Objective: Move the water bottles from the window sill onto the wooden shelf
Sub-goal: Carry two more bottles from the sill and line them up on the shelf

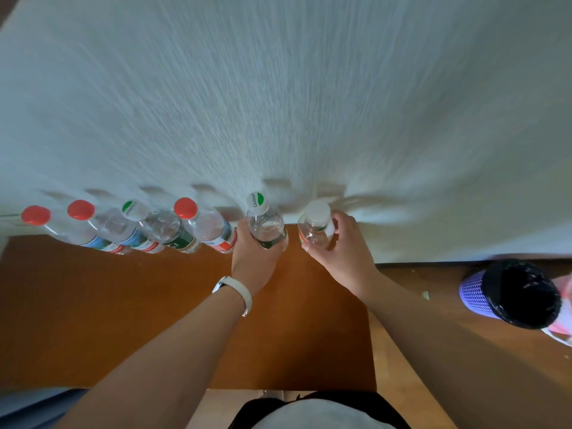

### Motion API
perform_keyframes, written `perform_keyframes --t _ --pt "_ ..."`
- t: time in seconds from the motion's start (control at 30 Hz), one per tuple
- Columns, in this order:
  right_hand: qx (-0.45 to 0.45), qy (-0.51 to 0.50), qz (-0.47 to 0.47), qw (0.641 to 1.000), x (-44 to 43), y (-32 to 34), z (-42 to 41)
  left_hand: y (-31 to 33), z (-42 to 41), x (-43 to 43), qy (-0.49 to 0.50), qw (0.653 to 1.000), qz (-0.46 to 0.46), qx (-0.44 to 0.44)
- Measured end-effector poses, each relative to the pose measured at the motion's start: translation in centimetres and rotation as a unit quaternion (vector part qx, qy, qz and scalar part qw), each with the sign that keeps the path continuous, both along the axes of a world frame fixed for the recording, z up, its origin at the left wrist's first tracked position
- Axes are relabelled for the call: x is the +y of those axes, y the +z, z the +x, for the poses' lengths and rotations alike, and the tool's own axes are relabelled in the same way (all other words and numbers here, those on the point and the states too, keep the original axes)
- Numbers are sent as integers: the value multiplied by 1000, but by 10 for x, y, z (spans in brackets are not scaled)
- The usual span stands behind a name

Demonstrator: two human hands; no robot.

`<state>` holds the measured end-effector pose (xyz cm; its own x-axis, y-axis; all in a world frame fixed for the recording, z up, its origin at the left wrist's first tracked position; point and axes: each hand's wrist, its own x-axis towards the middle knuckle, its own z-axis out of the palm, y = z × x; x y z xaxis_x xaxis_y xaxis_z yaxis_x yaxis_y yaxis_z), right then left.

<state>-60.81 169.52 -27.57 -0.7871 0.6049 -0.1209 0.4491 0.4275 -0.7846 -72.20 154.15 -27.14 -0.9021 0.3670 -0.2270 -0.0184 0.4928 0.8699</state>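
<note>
Several clear plastic water bottles stand in a row along the back of the wooden shelf (154, 305), against the white wall. From the left, two are red-capped bottles (36, 215) (81, 209), then a white-and-green-capped bottle (133, 209), then another red-capped bottle (185, 208). My left hand (252, 258) grips the green-labelled bottle (266, 226) with a white-and-green cap, at the right end of the row. My right hand (337, 246) holds a small white-capped bottle (315, 227) just right of it. The window sill is out of view.
A purple mesh bin (507, 292) with a black liner stands on the wooden floor at the right. Pink and white wrapping (561, 329) lies beside it. The shelf's right edge runs near my right forearm. A white band sits on my left wrist.
</note>
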Motion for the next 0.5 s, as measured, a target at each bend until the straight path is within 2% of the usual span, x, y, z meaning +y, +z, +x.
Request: perform_keyframes --t 0.37,0.5 --pt "-42 -24 -45 998 -2 -40 -1 -8 -5 7 2 1000 10 16" --pt "-37 -24 -31 999 -5 -49 -8 -11 -8 6 -3 1000 3 15"
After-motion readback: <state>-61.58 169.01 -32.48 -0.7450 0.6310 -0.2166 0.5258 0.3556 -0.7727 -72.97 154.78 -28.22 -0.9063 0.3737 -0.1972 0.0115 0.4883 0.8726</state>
